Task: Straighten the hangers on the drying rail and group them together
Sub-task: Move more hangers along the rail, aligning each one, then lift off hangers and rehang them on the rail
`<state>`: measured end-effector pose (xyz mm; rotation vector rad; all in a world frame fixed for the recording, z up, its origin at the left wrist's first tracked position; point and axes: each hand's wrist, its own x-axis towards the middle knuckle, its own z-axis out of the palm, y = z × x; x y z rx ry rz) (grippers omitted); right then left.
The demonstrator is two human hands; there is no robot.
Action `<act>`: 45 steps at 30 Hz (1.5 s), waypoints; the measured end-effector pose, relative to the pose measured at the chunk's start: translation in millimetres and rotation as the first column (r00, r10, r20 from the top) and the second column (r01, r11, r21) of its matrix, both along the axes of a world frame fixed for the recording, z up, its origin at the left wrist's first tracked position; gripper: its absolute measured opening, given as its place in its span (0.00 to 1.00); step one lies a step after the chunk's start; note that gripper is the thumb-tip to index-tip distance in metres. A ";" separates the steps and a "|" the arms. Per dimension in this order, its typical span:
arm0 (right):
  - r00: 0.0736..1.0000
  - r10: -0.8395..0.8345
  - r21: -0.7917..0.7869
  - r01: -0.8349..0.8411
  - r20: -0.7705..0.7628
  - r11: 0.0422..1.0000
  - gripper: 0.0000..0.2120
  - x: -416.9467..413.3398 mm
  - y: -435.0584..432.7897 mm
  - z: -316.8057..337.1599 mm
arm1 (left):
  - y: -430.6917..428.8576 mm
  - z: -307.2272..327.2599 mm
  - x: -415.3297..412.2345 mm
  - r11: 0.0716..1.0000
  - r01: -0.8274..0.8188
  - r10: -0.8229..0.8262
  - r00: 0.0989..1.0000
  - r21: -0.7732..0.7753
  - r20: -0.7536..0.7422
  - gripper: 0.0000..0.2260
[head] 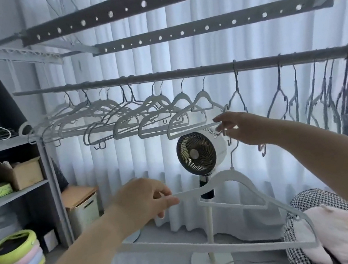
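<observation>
Now, left hand (143,202): pinching loose hanger (235,175) by its shoulder.
Right hand (244,129): pinching rail hanger (191,131) tip.
Risk: loose hook, just under right hand, snags, drops.

left hand (143,202) low in a curled grip, right hand (245,129) higher and farther out in a fingertip pinch

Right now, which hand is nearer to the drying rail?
Right. The right hand is below the drying rail, fingers pinching a hung hanger; the left hand is much lower, holding a loose hanger.
</observation>
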<state>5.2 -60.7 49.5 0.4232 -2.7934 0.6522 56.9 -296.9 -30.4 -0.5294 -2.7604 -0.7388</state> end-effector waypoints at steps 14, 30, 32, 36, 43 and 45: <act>0.998 -0.053 0.110 0.049 0.037 0.993 0.18 -6.7 20.6 1.8 | 23.2 -5.9 -29.6 0.995 0.098 -0.095 0.985 0.013 -0.143 0.08; 0.951 0.158 -0.379 -0.047 0.265 0.924 0.06 21.6 -3.4 22.8 | -6.7 -18.7 -40.4 0.957 -0.135 0.176 0.973 0.256 -0.146 0.15; 0.950 0.170 -0.440 -0.038 0.264 0.897 0.06 24.4 -17.1 18.1 | 1.1 -17.9 -31.6 0.934 -0.068 0.117 0.986 0.352 -0.118 0.13; 0.949 0.191 -0.583 -0.010 0.250 0.812 0.06 30.9 -40.1 9.5 | 22.5 -14.5 -11.2 0.884 0.006 -0.062 0.992 0.467 0.105 0.10; 0.944 0.238 -0.715 -0.003 0.229 0.699 0.05 43.2 -70.5 -4.8 | 48.5 -23.0 14.2 0.980 -0.002 -0.032 0.985 0.200 0.168 0.28; 0.943 0.248 -0.731 -0.008 0.221 0.683 0.04 45.0 -72.1 -7.2 | 52.4 -26.3 18.0 0.990 -0.006 -0.014 0.990 0.139 0.143 0.20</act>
